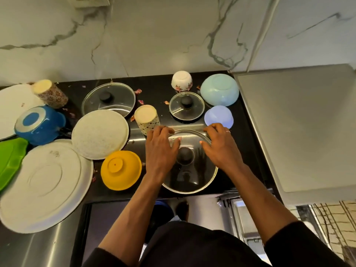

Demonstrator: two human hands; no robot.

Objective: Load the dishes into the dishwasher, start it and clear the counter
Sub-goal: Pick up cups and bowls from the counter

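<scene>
glass lids: 3 – back lid (115, 93), small lid (194, 105), front lid (192, 180). bowls, upside down: 5 – blue bowl (40, 124), yellow bowl (121, 170), teal bowl (219, 89), lilac bowl (218, 115), floral bowl (182, 80). round plates: 3 – far-left plate (11, 105), big plate (44, 185), speckled plate (100, 133). green tray (9, 160): 1. patterned cups, upside down: 2 – left cup (50, 94), middle cup (147, 117). hands: 2 – left hand (159, 149), right hand (221, 149). pink petal scraps (138, 91): several, too small for exact count.
</scene>
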